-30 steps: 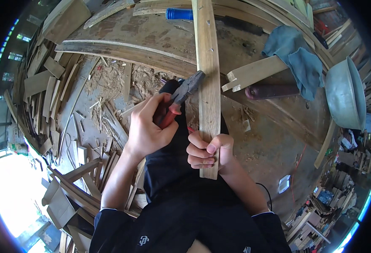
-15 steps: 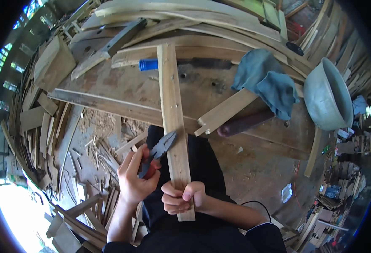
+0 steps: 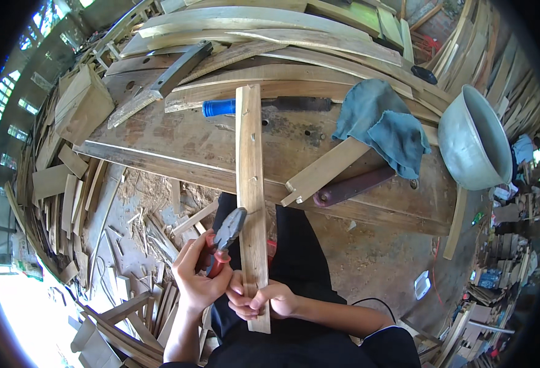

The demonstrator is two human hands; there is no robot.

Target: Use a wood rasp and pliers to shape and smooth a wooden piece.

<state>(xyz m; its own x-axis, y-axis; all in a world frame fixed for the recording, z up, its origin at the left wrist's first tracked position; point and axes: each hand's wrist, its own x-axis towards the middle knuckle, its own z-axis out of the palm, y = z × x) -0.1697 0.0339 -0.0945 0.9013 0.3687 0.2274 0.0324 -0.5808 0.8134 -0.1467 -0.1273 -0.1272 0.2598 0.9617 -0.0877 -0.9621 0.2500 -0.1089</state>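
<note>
Pliers [image 3: 229, 229] with red handles are gripped in my left hand [image 3: 197, 270], their dark jaws pointing up beside the left edge of a long wooden strip [image 3: 251, 178]. Several small bent nails or staples stick out of the strip's face. My right hand [image 3: 264, 300] wraps round the strip's near end, thumb on top. The far end reaches over the workbench [image 3: 178, 144], crossing in front of a blue-handled tool [image 3: 220, 108] with a dark blade. I cannot tell whether the strip touches the bench.
A teal cloth [image 3: 383, 119] lies over a notched wood piece [image 3: 328, 168] and near a dark reddish-brown bar [image 3: 356, 187]. At right stands a metal basin [image 3: 475, 138]. Stacked boards [image 3: 264, 24] line the back; scrap wood [image 3: 64, 190] and shavings [image 3: 144, 190] cover the left floor.
The pliers have drawn back left and down, their tips coming off the strip's face. The strip has shifted toward me, its far end slightly to the right.
</note>
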